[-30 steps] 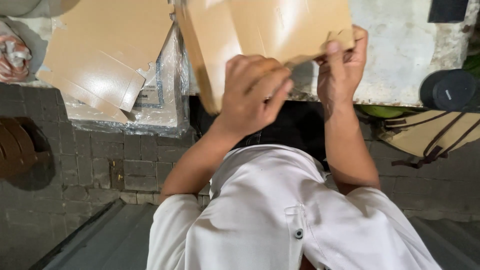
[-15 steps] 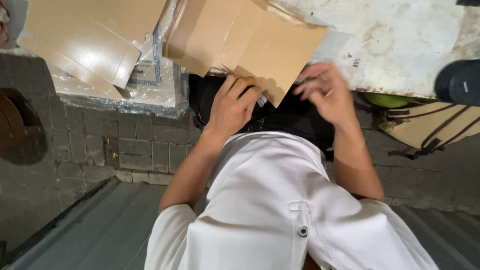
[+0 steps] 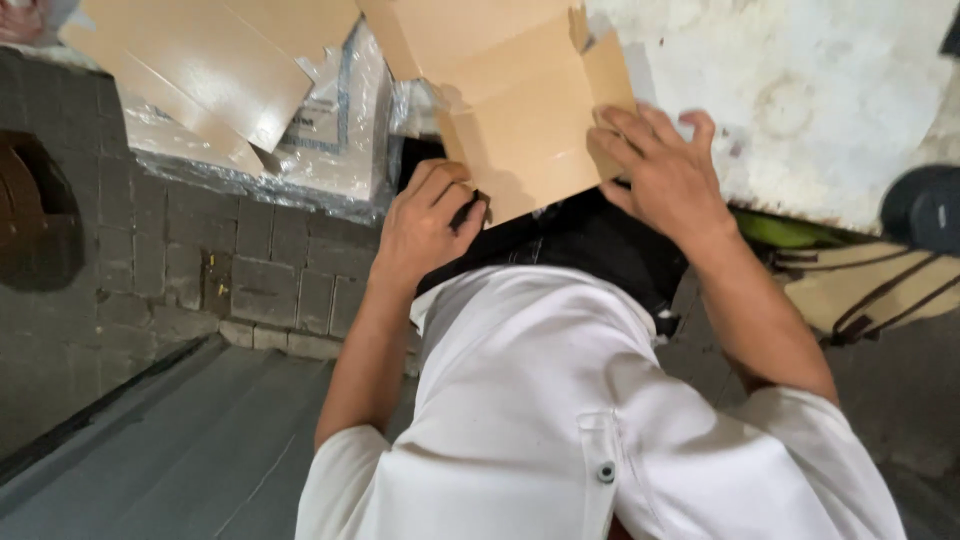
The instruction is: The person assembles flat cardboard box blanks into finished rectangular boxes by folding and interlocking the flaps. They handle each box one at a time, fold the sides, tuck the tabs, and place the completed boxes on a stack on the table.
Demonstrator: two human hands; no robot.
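A flat brown cardboard sheet (image 3: 520, 110) with fold creases lies in front of me, partly over a white worn tabletop (image 3: 820, 90). My left hand (image 3: 430, 225) is closed at the sheet's lower left edge, with a small dark object showing between its fingers. My right hand (image 3: 665, 170) lies flat on the sheet's right edge, fingers spread. My white shirt (image 3: 560, 410) fills the lower middle of the view.
More cardboard sheets (image 3: 210, 60) rest on a plastic-wrapped bundle (image 3: 330, 140) at the upper left. A tan bag with dark straps (image 3: 870, 290) and a dark round object (image 3: 925, 205) sit at the right. Grey brick paving (image 3: 180, 260) and a grey ramp (image 3: 170, 450) lie below.
The cardboard sheet has come down from being held up to lying flatter in front of me. My right hand has shifted from gripping its top edge to pressing flat on it.
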